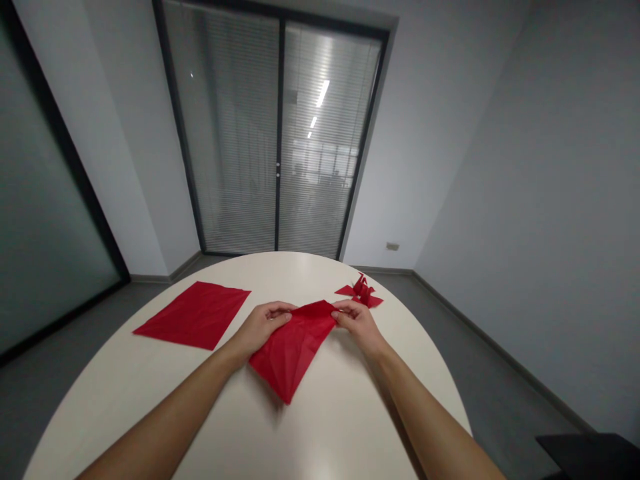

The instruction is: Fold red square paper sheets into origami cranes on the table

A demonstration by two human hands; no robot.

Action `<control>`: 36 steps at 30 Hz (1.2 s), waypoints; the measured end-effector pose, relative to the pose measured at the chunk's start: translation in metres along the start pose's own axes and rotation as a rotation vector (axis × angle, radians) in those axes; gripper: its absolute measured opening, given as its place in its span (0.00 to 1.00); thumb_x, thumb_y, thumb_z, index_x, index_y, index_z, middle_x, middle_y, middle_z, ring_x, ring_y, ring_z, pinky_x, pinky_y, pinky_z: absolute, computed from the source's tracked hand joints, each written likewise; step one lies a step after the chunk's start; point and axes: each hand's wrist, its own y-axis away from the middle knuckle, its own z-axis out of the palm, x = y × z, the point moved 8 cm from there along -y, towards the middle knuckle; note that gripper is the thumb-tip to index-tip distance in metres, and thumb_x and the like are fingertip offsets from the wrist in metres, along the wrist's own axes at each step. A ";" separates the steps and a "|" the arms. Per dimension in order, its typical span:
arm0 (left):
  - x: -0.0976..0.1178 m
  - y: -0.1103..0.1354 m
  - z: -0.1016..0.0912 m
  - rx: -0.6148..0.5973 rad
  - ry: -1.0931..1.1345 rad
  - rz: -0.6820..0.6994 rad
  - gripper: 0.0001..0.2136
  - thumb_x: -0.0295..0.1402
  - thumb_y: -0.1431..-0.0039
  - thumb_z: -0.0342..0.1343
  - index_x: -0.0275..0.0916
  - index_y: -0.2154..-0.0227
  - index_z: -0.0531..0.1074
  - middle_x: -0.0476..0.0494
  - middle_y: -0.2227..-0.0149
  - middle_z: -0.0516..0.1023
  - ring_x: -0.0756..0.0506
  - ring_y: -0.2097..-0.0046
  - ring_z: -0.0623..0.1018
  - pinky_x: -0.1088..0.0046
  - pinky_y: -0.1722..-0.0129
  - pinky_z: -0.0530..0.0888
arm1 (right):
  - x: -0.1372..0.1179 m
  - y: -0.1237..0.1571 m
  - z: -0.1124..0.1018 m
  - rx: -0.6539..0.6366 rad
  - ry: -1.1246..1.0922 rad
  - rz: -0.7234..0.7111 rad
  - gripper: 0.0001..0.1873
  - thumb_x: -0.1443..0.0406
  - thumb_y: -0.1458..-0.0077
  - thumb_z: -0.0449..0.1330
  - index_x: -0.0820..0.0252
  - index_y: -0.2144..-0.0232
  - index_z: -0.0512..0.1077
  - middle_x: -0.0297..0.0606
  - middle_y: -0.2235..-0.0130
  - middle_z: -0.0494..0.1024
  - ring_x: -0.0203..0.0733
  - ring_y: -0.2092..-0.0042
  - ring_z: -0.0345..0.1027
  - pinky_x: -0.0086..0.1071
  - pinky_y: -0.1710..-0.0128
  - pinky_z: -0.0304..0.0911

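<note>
We hold a creased red paper [293, 350] by its top edge, both hands at work on the white desk [325, 427].

Our forearms reach in from the lower corners and meet near the middle of the desk. Our left hand [263, 327] lies knuckles-up, its fingers curled and pinching the paper's upper left edge. Our right hand [357, 320] mirrors it, gripping the upper right edge. The paper rests on the desk between them, its lower corner pointing toward us. A flat red sheet [195, 315] lies well apart to the left, and small folded red figures [363, 293] sit just beyond our right hand.
</note>
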 end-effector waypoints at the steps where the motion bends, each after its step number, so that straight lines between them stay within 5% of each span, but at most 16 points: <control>1: -0.002 0.001 0.002 -0.024 0.040 -0.024 0.14 0.39 0.44 0.59 0.38 0.59 0.80 0.41 0.59 0.84 0.42 0.59 0.81 0.68 0.62 0.75 | 0.001 0.000 -0.001 0.001 -0.001 0.001 0.17 0.56 0.52 0.71 0.58 0.62 0.81 0.40 0.62 0.83 0.43 0.63 0.77 0.38 0.60 0.72; 9: -0.025 0.004 0.014 -0.044 0.209 -0.204 0.13 0.38 0.52 0.61 0.35 0.66 0.79 0.43 0.67 0.81 0.45 0.67 0.77 0.72 0.67 0.69 | 0.020 -0.002 0.003 -0.063 0.030 0.127 0.14 0.58 0.56 0.71 0.59 0.66 0.83 0.46 0.54 0.82 0.51 0.53 0.76 0.45 0.51 0.68; 17: -0.033 -0.004 0.015 -0.021 0.086 -0.150 0.09 0.32 0.57 0.60 0.36 0.70 0.78 0.42 0.69 0.80 0.43 0.65 0.77 0.69 0.65 0.70 | 0.014 0.001 0.010 -0.102 0.042 0.202 0.12 0.57 0.52 0.65 0.59 0.70 0.83 0.46 0.46 0.78 0.52 0.49 0.72 0.42 0.50 0.67; 25: -0.036 -0.009 0.014 0.030 -0.021 -0.053 0.12 0.35 0.53 0.60 0.36 0.65 0.77 0.45 0.70 0.78 0.45 0.68 0.76 0.70 0.66 0.70 | 0.021 -0.004 0.016 -0.102 0.130 0.143 0.26 0.55 0.57 0.73 0.62 0.57 0.77 0.40 0.66 0.82 0.41 0.66 0.73 0.34 0.64 0.65; 36: -0.029 -0.006 0.031 -0.077 -0.300 0.037 0.11 0.37 0.43 0.55 0.37 0.67 0.80 0.44 0.69 0.82 0.44 0.67 0.77 0.71 0.66 0.69 | 0.006 0.002 0.044 -0.280 0.443 0.054 0.14 0.56 0.47 0.67 0.61 0.66 0.83 0.41 0.65 0.84 0.45 0.64 0.74 0.35 0.61 0.66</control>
